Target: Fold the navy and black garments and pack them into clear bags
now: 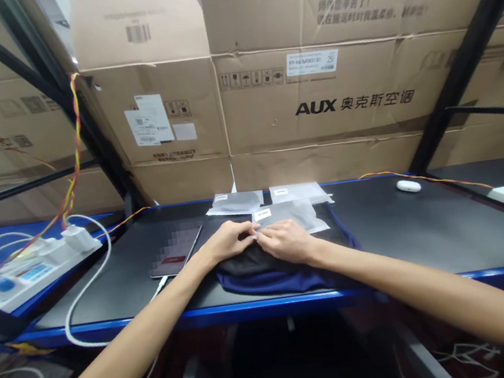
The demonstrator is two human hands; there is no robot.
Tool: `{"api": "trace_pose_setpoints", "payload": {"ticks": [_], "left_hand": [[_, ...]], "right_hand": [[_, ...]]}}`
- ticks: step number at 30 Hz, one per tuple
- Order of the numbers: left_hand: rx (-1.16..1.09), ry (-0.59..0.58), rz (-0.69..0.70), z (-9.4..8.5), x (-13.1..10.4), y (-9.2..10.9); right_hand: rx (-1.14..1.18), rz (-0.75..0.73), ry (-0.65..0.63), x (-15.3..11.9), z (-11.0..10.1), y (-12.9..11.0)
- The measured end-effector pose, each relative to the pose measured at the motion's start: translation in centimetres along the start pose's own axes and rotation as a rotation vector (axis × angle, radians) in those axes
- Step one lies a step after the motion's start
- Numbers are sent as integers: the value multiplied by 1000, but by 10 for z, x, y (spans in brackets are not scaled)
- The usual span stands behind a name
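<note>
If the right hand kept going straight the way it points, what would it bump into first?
Probably the left hand: the right hand points toward it, and the two nearly meet above the cloth. Whether they touch is hard to tell.

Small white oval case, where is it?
In the head view, the white oval case lies toward the black tabletop's back, right of the right hand, beside a thin red-and-yellow wire.

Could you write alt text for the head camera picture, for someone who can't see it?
A person's left hand and right hand are close together over dark cloth, beside a pale labelled packet, on a black table. Two more packets lie behind it, a phone lies left, and cardboard stands behind.
</note>
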State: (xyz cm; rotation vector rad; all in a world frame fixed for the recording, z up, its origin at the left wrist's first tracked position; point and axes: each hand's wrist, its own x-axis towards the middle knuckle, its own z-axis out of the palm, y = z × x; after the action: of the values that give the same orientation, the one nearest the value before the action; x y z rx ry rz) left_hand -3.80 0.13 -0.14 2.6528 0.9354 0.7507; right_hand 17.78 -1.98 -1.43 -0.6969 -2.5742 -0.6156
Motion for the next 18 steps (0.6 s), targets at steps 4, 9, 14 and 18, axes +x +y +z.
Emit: {"api": "trace_pose_setpoints", "payload": {"ticks": [4,9,14,18], "left_hand": [[1,7,32,0,0,-1],[35,71,3,1,1,-6],[104,130,0,0,1,-13],[153,173,-15,-4,1,-17]], "right_hand": [[-105,2,-80,-5,-6,0],[-166,-1,-67,-31,-22,12],[-200,48,-19,-68,-39,28],[-143,144,-29,-94,-50,41]]}}
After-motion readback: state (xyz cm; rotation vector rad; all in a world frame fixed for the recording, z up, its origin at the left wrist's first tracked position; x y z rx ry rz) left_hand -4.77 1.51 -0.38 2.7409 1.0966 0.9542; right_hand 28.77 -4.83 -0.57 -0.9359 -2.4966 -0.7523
